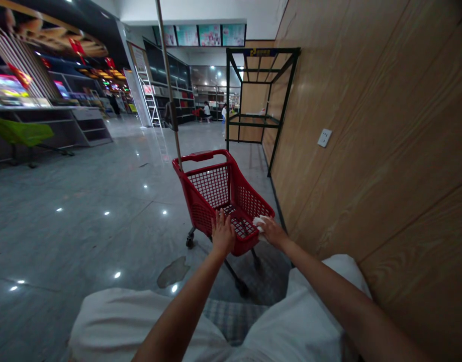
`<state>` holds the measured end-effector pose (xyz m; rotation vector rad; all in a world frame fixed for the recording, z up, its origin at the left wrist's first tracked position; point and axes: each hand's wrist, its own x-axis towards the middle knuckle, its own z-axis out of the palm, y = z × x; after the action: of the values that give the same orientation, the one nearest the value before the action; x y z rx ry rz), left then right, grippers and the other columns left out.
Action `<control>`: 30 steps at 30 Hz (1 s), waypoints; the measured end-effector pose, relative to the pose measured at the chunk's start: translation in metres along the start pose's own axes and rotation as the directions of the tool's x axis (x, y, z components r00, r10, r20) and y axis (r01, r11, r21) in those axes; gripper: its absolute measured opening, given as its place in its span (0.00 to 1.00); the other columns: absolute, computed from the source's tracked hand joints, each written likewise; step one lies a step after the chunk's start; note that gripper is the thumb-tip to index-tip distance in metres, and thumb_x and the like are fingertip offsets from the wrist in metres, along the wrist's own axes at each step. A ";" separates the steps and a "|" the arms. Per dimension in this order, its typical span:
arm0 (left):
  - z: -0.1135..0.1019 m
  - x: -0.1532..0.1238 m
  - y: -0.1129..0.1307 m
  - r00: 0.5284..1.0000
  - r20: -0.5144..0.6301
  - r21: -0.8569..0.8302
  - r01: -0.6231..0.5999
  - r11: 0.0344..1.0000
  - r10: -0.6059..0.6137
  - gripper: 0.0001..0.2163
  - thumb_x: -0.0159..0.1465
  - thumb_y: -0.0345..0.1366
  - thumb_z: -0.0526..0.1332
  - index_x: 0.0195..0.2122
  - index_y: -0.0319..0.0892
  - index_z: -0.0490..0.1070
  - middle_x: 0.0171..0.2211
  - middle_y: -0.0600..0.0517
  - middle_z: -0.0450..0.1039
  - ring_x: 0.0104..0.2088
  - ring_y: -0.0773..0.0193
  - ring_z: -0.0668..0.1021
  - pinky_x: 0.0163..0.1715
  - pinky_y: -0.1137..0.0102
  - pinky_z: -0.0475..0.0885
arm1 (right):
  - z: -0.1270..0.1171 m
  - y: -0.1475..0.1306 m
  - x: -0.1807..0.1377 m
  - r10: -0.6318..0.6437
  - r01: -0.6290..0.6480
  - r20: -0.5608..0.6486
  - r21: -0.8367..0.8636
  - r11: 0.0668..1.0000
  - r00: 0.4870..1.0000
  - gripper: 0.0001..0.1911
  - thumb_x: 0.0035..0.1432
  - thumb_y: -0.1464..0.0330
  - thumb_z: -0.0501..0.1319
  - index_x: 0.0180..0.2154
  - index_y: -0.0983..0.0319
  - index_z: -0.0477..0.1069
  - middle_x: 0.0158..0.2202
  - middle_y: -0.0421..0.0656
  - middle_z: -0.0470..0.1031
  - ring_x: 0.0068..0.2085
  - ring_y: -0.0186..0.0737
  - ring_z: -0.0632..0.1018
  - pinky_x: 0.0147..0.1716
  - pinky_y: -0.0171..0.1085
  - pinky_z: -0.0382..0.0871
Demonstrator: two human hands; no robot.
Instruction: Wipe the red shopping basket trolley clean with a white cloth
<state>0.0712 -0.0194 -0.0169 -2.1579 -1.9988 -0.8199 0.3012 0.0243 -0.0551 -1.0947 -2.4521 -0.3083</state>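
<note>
Pinched a crumpled white cloth in the curled fingers of the right hand, just right of the frame's lower center, at the near right corner of a red plastic shopping cart with a lattice basket. Spread the fingers of the left hand, palm down, over the near left edge; could not tell from this angle whether touching or just above.

Called, by judgement, for cloth rather than bare fingertips against the plastic, for even pressure along the rim, and for a firm left palm to steady a basket on wheels. Risked, in that reading, a rolling cart under one-sided pressure.

Reached forward and down with both arms, from the bottom center and the lower right. Set white-trousered knees wide apart along the bottom of the frame.

Showed beyond, at upper center, a thin metal pole rising by the cart's far left corner and a dark metal-framed rack. Took in a wood-paneled wall at right, a glossy gray floor and a lime-green cart at far left.
</note>
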 end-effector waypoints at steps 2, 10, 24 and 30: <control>0.008 -0.008 0.015 0.996 -0.014 0.008 -0.084 0.996 0.084 0.20 0.66 0.38 0.47 0.58 0.40 0.63 0.64 0.43 0.52 0.66 0.53 0.50 0.63 0.48 0.45 | 0.003 -0.024 0.002 -0.060 0.060 -0.015 0.027 0.998 0.998 0.21 0.59 0.70 0.56 0.54 0.62 0.64 0.57 0.51 0.64 0.60 0.47 0.62 0.59 0.50 0.58; 0.002 -0.024 -0.006 0.952 -0.047 0.036 -0.300 0.953 0.301 0.19 0.66 0.42 0.50 0.56 0.42 0.65 0.61 0.45 0.59 0.64 0.53 0.55 0.63 0.50 0.49 | -0.017 -0.022 0.006 -0.011 0.002 0.109 0.076 0.997 0.994 0.23 0.59 0.67 0.58 0.57 0.56 0.62 0.58 0.47 0.65 0.62 0.47 0.61 0.61 0.56 0.48; 0.007 -0.023 -0.019 0.934 -0.010 0.043 -0.357 0.933 0.358 0.26 0.67 0.46 0.47 0.63 0.38 0.53 0.62 0.44 0.57 0.66 0.54 0.51 0.63 0.51 0.50 | -0.002 -0.049 0.009 0.053 -0.057 0.032 0.127 0.990 0.998 0.21 0.57 0.69 0.58 0.53 0.59 0.66 0.57 0.50 0.65 0.61 0.48 0.61 0.60 0.55 0.52; 0.008 -0.027 -0.005 0.955 -0.041 0.021 -0.293 0.956 0.294 0.24 0.67 0.45 0.48 0.62 0.41 0.57 0.61 0.46 0.59 0.65 0.51 0.52 0.63 0.49 0.47 | -0.015 -0.030 0.000 0.208 -0.210 0.027 0.116 0.971 0.978 0.22 0.55 0.75 0.55 0.53 0.62 0.66 0.59 0.50 0.63 0.63 0.48 0.57 0.60 0.52 0.54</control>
<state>0.0694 -0.0396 -0.0366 -2.3285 -1.6017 -0.7943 0.2836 -0.0013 -0.0424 -1.2925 -2.3089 -0.0877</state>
